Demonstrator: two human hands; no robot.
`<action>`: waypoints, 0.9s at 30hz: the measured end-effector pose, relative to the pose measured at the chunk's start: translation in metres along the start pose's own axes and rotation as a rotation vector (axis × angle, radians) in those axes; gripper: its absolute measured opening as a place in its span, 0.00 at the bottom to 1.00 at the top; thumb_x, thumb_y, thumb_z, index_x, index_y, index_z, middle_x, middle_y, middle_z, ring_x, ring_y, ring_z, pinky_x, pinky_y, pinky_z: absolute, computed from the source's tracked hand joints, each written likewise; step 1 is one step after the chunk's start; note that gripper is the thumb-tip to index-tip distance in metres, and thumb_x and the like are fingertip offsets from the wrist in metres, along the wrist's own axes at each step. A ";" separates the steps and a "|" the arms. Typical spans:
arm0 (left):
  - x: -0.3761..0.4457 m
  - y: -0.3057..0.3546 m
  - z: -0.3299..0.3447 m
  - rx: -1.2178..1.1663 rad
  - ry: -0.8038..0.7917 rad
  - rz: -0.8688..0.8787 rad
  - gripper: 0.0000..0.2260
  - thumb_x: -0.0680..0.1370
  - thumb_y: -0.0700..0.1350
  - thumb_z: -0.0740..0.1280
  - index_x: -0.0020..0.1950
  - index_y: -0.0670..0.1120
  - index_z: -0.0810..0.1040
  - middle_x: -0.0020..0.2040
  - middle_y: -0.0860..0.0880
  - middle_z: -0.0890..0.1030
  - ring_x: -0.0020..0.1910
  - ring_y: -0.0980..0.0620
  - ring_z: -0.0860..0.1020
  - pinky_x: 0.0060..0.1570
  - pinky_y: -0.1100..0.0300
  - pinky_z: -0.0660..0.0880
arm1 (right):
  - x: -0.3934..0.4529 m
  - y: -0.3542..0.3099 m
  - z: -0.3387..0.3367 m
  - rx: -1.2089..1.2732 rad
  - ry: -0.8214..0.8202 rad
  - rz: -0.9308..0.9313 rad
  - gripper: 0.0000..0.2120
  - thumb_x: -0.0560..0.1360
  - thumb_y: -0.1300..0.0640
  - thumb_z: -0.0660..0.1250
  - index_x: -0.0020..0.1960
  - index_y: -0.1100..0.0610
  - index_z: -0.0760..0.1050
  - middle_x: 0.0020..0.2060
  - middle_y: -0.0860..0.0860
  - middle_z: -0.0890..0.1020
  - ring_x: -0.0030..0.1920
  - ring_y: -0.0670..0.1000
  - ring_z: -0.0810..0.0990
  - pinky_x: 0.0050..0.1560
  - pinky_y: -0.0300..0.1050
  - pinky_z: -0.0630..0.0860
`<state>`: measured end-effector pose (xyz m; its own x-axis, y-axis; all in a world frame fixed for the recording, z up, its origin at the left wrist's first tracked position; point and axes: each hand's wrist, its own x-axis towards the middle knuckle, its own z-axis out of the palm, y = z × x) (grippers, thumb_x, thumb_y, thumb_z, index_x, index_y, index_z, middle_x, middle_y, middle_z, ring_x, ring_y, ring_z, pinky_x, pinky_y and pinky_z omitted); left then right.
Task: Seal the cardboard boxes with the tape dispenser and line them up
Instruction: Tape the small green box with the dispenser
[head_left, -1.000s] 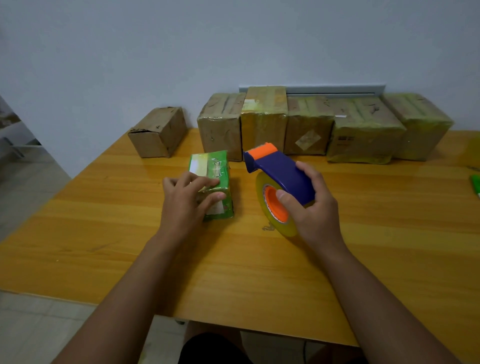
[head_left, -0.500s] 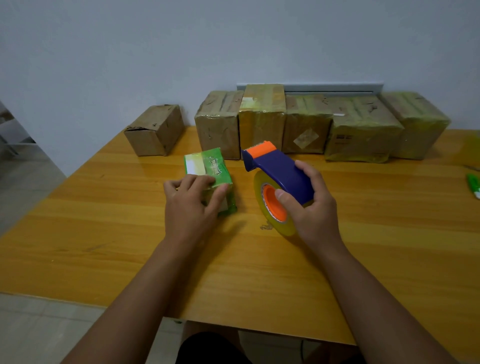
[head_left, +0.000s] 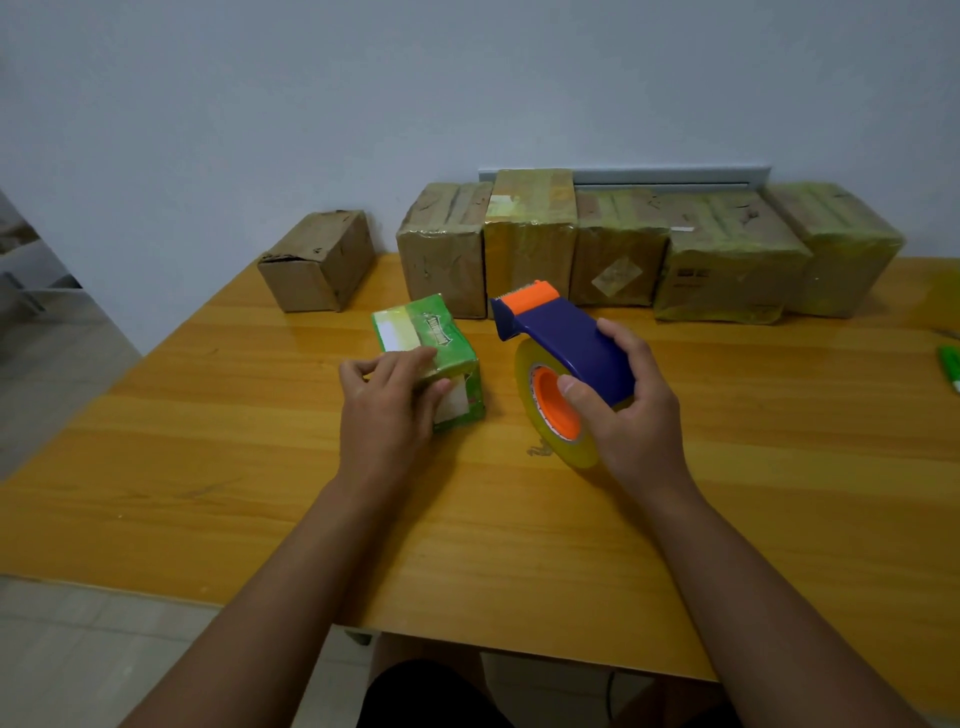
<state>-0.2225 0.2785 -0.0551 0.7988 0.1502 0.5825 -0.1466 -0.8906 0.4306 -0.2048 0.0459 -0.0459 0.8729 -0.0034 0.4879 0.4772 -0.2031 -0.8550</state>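
Note:
A small green box (head_left: 434, 343) lies on the wooden table (head_left: 260, 467) just left of centre. My left hand (head_left: 387, 410) grips its near end, fingers curled over the top and thumb on the white end face. My right hand (head_left: 631, 415) holds a blue and orange tape dispenser (head_left: 558, 338) with a roll of clear yellowish tape (head_left: 550, 410), its roll edge down on the table right of the green box. Several taped brown cardboard boxes (head_left: 618, 249) stand in a row against the wall. One brown box (head_left: 317, 262) sits apart at the row's left.
A green object (head_left: 950, 366) lies at the table's right edge. The table's near edge runs across the bottom, with tiled floor to the left and below. A grey strip (head_left: 670, 174) runs along the wall behind the boxes.
My left hand has drawn back toward the near end of the green box, and the box has turned slightly. The dispenser has stayed about where it was.

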 end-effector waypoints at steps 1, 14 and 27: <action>-0.001 0.005 0.002 -0.007 0.020 -0.038 0.17 0.77 0.54 0.66 0.63 0.48 0.76 0.59 0.49 0.80 0.56 0.46 0.67 0.48 0.54 0.71 | 0.000 0.000 0.000 -0.003 0.001 -0.004 0.30 0.70 0.46 0.70 0.70 0.47 0.67 0.58 0.34 0.71 0.55 0.34 0.74 0.47 0.30 0.75; -0.002 -0.009 -0.003 0.007 0.028 0.159 0.16 0.79 0.54 0.63 0.63 0.49 0.79 0.62 0.51 0.80 0.54 0.54 0.66 0.49 0.58 0.65 | 0.000 0.001 0.000 0.012 -0.002 -0.001 0.31 0.70 0.47 0.71 0.71 0.50 0.67 0.59 0.34 0.71 0.55 0.36 0.74 0.46 0.30 0.75; -0.002 0.011 0.005 0.096 0.076 0.044 0.17 0.77 0.55 0.63 0.59 0.47 0.79 0.55 0.49 0.83 0.50 0.47 0.70 0.44 0.51 0.72 | 0.000 0.001 -0.001 -0.007 0.002 -0.007 0.29 0.70 0.46 0.70 0.69 0.46 0.67 0.58 0.34 0.71 0.55 0.35 0.74 0.48 0.32 0.76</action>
<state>-0.2229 0.2663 -0.0544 0.7461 0.1387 0.6513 -0.1211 -0.9335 0.3376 -0.2050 0.0449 -0.0464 0.8694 -0.0036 0.4941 0.4824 -0.2098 -0.8504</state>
